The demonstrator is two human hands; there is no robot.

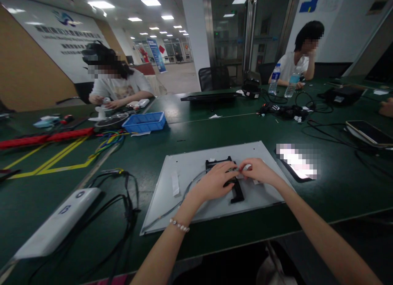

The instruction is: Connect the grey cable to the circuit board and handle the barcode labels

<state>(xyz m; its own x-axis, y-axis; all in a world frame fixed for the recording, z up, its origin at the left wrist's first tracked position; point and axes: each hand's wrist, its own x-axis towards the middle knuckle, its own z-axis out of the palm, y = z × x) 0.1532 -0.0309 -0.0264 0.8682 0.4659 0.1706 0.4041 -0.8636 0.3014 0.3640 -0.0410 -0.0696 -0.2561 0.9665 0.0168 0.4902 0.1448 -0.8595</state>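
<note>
A pale flat panel point(166, 182) lies on the table in front of me, with a black plastic frame point(238, 193) on top of it. My left hand point(215, 180) rests over this frame, fingers stretched out and covering its middle. Close to those fingertips, my right hand point(259, 171) is closed in a pinch on a small whitish piece point(240, 175), whose kind I cannot make out. A thin grey cable point(192, 184) curves across the panel toward the frame. Left of the cable lies a white strip point(175, 184).
A phone point(296, 164) with a lit screen lies right of the panel. Left are a white power strip-like device point(61, 221) and black cables point(130, 207). Beyond stand a blue bin point(144, 122), a dark flat monitor point(211, 97) and two bottles point(274, 78). Two people sit across the table.
</note>
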